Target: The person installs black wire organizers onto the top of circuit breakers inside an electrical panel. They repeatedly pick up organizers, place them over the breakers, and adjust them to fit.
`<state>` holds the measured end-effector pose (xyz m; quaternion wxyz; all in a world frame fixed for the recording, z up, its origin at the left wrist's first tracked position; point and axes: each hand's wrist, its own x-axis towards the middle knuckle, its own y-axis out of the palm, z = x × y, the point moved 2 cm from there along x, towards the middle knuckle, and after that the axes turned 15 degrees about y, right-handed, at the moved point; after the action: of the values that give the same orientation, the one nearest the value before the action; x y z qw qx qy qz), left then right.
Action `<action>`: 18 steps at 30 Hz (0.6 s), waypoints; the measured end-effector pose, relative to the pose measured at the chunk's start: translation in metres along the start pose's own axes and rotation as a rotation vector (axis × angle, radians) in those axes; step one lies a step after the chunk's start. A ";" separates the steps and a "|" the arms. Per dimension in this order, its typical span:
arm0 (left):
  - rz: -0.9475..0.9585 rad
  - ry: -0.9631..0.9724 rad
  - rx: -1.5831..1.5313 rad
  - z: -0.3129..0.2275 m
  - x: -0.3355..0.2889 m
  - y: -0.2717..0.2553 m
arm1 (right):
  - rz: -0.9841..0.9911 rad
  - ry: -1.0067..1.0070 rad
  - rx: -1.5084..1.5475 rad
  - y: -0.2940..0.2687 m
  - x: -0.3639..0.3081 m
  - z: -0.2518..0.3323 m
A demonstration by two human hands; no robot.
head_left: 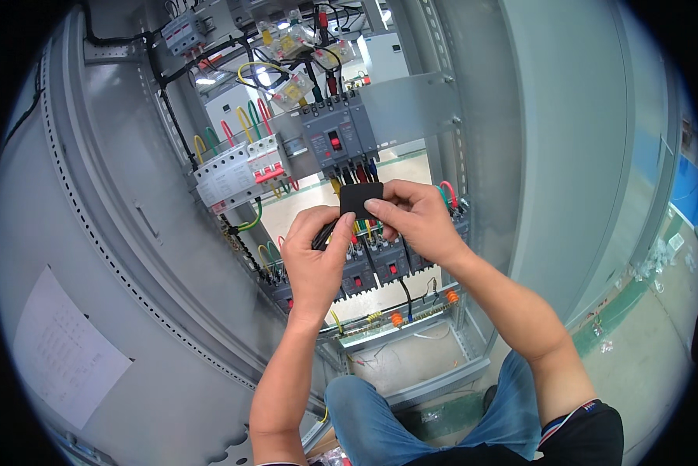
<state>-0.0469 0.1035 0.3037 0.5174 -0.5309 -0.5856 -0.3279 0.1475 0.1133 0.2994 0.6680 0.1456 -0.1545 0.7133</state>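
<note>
A flat black square plate (360, 199) with rounded corners is held up in front of the cabinet's inside. My left hand (315, 247) is closed, its thumb pressing the plate's lower left corner. Some slim dark thing (325, 234) also shows between that hand's fingers and palm; its kind cannot be made out. From the other side my right hand (421, 220) pinches the plate's right edge, thumb on its face. Just above and behind the plate is a grey moulded-case circuit breaker (336, 133) with a red toggle. A lower row of breakers (393, 269) is partly hidden by my hands.
Left of the hands, white modular breakers (240, 172) carry looped coloured wires. Wires and clear covers (292, 89) hang above. Orange insulators (397, 318) line a low rail. A grey door (590, 147) stands at right; a paper sheet (71, 347) is on the left panel.
</note>
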 end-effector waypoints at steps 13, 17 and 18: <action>-0.110 0.539 0.309 -0.003 0.054 0.004 | -0.091 -0.271 -0.034 0.027 0.040 0.041; -0.120 0.631 0.366 0.002 0.080 -0.006 | -0.330 -0.508 -0.316 0.017 0.057 0.069; -0.152 0.588 0.488 0.009 0.092 -0.015 | -0.382 -0.550 -0.385 0.016 0.062 0.076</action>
<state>-0.0542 0.1342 0.3916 0.7483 -0.2308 -0.5110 -0.3546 0.1278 0.1366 0.3938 0.7375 0.2296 -0.4292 0.4681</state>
